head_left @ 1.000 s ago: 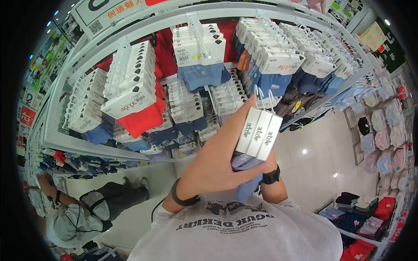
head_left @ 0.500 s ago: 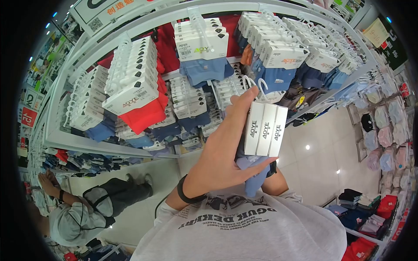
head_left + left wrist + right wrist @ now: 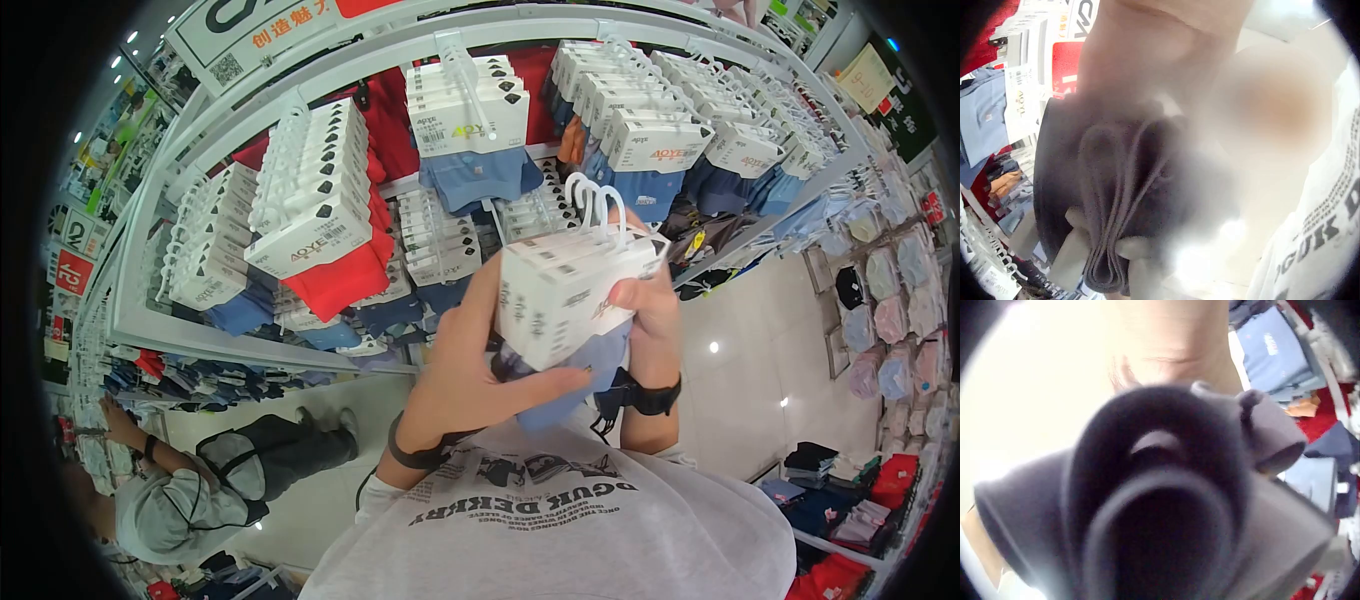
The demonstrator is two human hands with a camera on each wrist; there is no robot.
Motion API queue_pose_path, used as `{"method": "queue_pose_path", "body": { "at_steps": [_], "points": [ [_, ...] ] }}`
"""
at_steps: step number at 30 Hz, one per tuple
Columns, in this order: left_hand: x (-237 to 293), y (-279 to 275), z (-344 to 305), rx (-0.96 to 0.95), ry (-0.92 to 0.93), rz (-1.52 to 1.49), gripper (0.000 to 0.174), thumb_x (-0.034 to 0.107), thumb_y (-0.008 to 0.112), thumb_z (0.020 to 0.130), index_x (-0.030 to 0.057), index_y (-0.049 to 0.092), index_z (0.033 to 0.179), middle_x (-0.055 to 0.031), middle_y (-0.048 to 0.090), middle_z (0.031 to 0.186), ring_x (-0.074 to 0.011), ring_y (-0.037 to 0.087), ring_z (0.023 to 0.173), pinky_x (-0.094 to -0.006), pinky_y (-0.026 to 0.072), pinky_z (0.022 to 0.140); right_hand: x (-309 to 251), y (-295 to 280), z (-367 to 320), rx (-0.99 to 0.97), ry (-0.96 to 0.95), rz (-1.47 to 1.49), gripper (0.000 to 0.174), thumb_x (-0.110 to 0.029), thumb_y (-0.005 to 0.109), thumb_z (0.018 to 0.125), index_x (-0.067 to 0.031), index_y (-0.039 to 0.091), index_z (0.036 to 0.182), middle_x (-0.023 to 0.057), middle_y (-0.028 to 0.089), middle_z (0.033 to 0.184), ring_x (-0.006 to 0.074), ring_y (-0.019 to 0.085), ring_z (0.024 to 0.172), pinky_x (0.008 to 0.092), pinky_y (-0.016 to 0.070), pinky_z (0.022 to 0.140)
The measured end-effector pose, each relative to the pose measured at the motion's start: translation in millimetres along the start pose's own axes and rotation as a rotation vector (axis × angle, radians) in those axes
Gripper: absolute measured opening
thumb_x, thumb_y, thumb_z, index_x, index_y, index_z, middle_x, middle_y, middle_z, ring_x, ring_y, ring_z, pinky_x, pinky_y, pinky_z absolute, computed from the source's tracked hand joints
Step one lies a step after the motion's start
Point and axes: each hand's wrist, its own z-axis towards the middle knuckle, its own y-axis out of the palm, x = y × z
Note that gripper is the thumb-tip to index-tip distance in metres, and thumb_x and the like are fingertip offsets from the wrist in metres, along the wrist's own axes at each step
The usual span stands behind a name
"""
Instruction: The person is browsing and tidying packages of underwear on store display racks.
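Both hands hold a bundle of white-boxed underwear packs (image 3: 560,300) in front of the chest in the head view. White plastic hooks (image 3: 605,205) stick up from the boxes, and folded blue-grey garments (image 3: 565,400) hang below. My left hand (image 3: 460,365) grips the bundle from the left, thumb across the cloth under the boxes. From the right, my right hand (image 3: 655,310) holds the box end with its thumb on the printed face. Dark folded fabric (image 3: 1110,206) fills the left wrist view. Rolled fabric loops (image 3: 1166,481) fill the right wrist view, hiding the fingers.
A white display rack (image 3: 240,345) ahead carries rows of similar hanging packs, among them a red garment pack (image 3: 335,270). At lower left another person (image 3: 185,500) stands by a rack. Folded clothes (image 3: 850,480) lie on a stand at lower right.
The bundle has turned from showing its narrow box ends to showing broader printed faces. My right hand has come up from behind it, its thumb now in sight on the front box.
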Motion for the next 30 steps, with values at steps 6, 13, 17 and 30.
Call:
{"method": "queue_pose_path", "body": {
  "at_steps": [6, 13, 17, 30],
  "points": [
    [-1, 0, 5, 0.226, -0.188, -0.296, 0.058, 0.013, 0.077, 0.084, -0.0023, 0.046, 0.131, -0.0123, 0.064, 0.118, -0.0157, 0.062, 0.104, -0.0297, 0.0486, 0.091, -14, 25, -3, 0.098, 0.078, -0.32, 0.047, -0.004, 0.087, 0.068, -0.0042, 0.052, 0.1, 0.007, 0.067, 0.093, 0.0105, 0.063, 0.083, 0.0243, 0.0496, 0.074],
    [-6, -2, 6, 0.356, -0.271, -0.436, 0.041, 0.011, 0.068, 0.092, -0.0025, 0.052, 0.127, -0.0114, 0.066, 0.113, -0.0135, 0.064, 0.098, -0.0283, 0.0513, 0.085, -16, 30, -4, 0.186, 0.198, -0.286, 0.056, -0.003, 0.084, 0.073, -0.0003, 0.053, 0.119, 0.0067, 0.067, 0.1, 0.0105, 0.064, 0.088, 0.0241, 0.0515, 0.075],
    [-19, -7, 8, 0.43, -0.283, -0.608, 0.046, 0.024, 0.067, 0.093, -0.0044, 0.054, 0.127, -0.0137, 0.066, 0.114, -0.0173, 0.067, 0.098, -0.0296, 0.0532, 0.084, -24, 34, -11, 0.018, 0.044, -0.22, 0.082, -0.004, 0.088, 0.068, 0.0016, 0.044, 0.138, 0.0163, 0.057, 0.128, 0.0195, 0.056, 0.117, 0.0325, 0.046, 0.095],
    [-87, 30, 6, 0.149, -0.377, -1.389, 0.067, 0.053, 0.041, 0.098, 0.0019, 0.042, 0.142, -0.0175, 0.06, 0.128, -0.0286, 0.066, 0.11, -0.0383, 0.0582, 0.089, -3, 57, -9, -0.269, -0.42, -0.644, 0.09, -0.012, 0.093, 0.056, -0.003, 0.049, 0.134, 0.0183, 0.054, 0.137, 0.0337, 0.051, 0.129, 0.0454, 0.0388, 0.106]
  ]
}}
